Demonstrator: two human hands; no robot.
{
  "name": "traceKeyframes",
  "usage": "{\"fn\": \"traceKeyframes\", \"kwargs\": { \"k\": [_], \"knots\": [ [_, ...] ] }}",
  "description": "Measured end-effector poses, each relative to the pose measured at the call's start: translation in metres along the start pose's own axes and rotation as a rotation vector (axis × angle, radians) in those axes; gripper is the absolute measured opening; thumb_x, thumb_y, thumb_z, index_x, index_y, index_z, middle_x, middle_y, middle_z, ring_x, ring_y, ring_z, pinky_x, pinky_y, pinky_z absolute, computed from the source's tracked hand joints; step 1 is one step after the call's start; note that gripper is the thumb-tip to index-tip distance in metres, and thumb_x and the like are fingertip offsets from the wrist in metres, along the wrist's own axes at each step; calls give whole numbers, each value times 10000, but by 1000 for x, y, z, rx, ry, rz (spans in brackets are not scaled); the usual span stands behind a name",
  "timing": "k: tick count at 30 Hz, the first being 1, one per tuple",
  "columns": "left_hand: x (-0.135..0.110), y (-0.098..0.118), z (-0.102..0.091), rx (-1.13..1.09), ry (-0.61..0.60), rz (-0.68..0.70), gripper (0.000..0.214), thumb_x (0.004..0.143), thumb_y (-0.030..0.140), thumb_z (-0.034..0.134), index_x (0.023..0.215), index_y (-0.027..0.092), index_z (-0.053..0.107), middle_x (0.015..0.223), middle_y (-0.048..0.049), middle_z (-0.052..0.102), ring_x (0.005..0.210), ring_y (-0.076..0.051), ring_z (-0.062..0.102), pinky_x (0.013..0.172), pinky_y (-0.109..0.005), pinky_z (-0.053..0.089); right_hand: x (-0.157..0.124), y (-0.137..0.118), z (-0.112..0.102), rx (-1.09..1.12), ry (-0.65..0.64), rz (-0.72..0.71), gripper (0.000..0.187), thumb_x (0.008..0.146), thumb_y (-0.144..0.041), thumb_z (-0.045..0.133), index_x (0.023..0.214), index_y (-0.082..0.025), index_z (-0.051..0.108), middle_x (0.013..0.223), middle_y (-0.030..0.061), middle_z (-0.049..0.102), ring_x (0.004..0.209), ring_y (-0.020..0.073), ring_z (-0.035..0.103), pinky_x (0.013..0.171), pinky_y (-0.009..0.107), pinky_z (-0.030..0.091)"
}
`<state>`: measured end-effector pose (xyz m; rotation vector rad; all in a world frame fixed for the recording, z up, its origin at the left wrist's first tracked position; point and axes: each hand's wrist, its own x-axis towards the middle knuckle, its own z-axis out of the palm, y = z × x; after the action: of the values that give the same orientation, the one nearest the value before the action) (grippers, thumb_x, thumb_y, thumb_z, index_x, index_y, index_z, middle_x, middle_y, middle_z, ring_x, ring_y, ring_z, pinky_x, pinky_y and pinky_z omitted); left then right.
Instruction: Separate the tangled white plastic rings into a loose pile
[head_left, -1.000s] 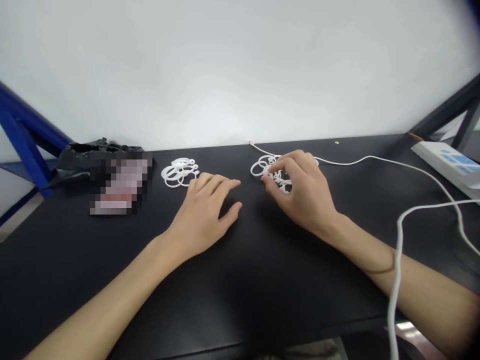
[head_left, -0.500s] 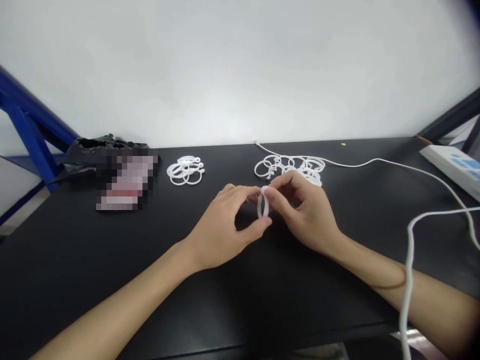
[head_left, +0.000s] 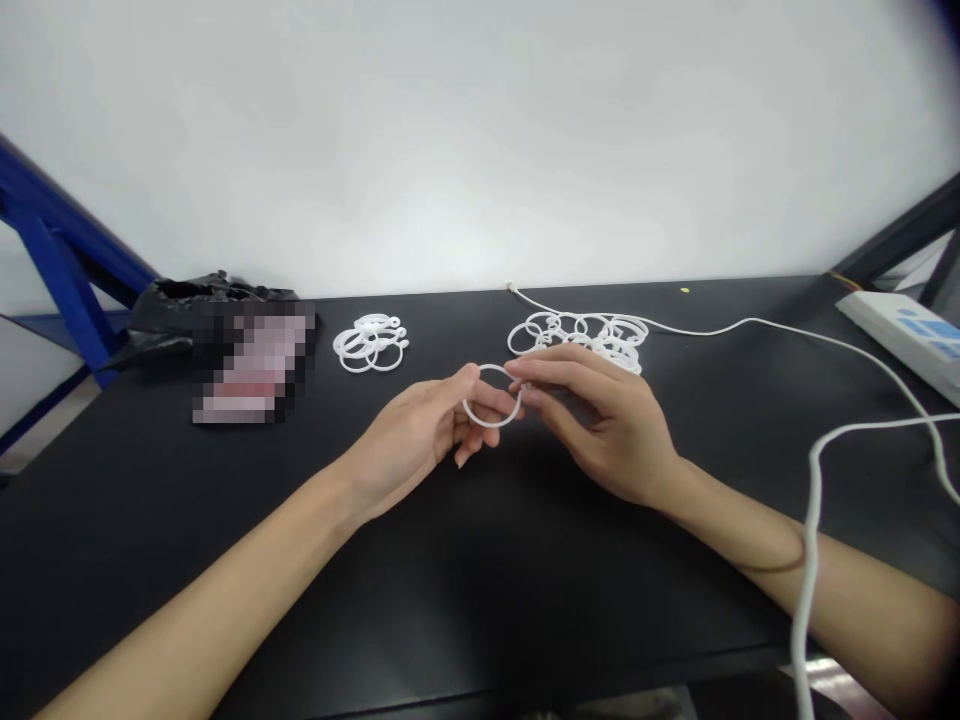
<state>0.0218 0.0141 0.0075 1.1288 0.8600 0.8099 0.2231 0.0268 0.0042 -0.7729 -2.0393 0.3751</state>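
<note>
A thin white ring (head_left: 491, 425) is held up above the black table, its round opening facing me. My left hand (head_left: 427, 425) pinches its left side between thumb and fingers, and some fingers show behind the ring. At the ring's right side, my right hand (head_left: 607, 425) closes its thumb and fingertips on a small part that they mostly cover. Just beyond my right hand lies a tangle of white rings (head_left: 619, 330), partly hidden by the fingers. A smaller cluster of similar rings with small eyelets (head_left: 367, 345) rests to the left, beyond my left hand.
A black plastic bag (head_left: 172, 310) and a blurred-out pinkish item (head_left: 259, 360) lie at the left. A white cable (head_left: 712, 330) runs across the back right, and another loop (head_left: 814, 520) hangs over my right forearm. A white-and-blue box (head_left: 907, 335) stands at the right edge.
The ring has turned from nearly edge-on to facing me and shifted slightly left. My left hand has rolled over, its thumb now on top. The ring piles have stayed put.
</note>
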Motion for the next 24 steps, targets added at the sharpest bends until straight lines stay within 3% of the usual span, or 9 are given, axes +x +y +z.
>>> {"fn": "traceKeyframes", "kwargs": {
  "k": [5, 8, 11, 13, 16, 24],
  "knots": [
    [0, 4, -2, 126, 69, 3, 480, 966, 540, 413, 888, 175, 715, 831, -75, 643, 690, -164, 577, 524, -280, 450, -2, 1, 1, -3, -54, 9, 219, 928, -184, 576, 1121, -218, 674, 1061, 65, 720, 936, 171, 680, 824, 319, 563],
    [-1, 4, -2, 341, 129, 23, 551, 981, 566, 318, 905, 175, 699, 798, -64, 645, 686, -172, 585, 540, -295, 461, -2, 2, 2, -35, -48, 15, 204, 929, -165, 568, 1100, -209, 669, 1007, 55, 723, 879, 158, 679, 775, 293, 557],
    [-3, 2, 1, 816, 336, 238, 491, 978, 538, 348, 1061, 175, 667, 952, -70, 666, 824, -204, 611, 722, -357, 516, -1, 2, 3, -93, -40, 53, 163, 924, -156, 570, 1043, -203, 672, 918, 35, 711, 778, 137, 660, 690, 255, 536],
    [-4, -2, 2, 1104, 392, 441, 446, 957, 502, 439, 1200, 167, 603, 1118, -89, 640, 1005, -241, 589, 896, -410, 493, 0, 2, 2, -125, -57, 66, 146, 920, -157, 575, 1024, -192, 670, 883, 31, 695, 738, 128, 643, 654, 242, 520],
    [-5, -8, 1, 1294, 318, 575, 454, 932, 449, 524, 1270, 146, 549, 1170, -102, 620, 1093, -260, 547, 968, -434, 463, 0, 4, 3, -161, -93, 28, 131, 923, -153, 567, 1011, -178, 661, 861, 28, 671, 710, 117, 619, 620, 230, 500],
    [-4, -3, -6, 1290, 243, 507, 395, 912, 402, 581, 1243, 187, 571, 1123, -68, 649, 1042, -245, 577, 934, -431, 474, -2, 4, 8, -217, -139, -21, 156, 948, -195, 540, 1058, -203, 650, 899, 31, 677, 720, 121, 627, 639, 241, 517]
  ]
}}
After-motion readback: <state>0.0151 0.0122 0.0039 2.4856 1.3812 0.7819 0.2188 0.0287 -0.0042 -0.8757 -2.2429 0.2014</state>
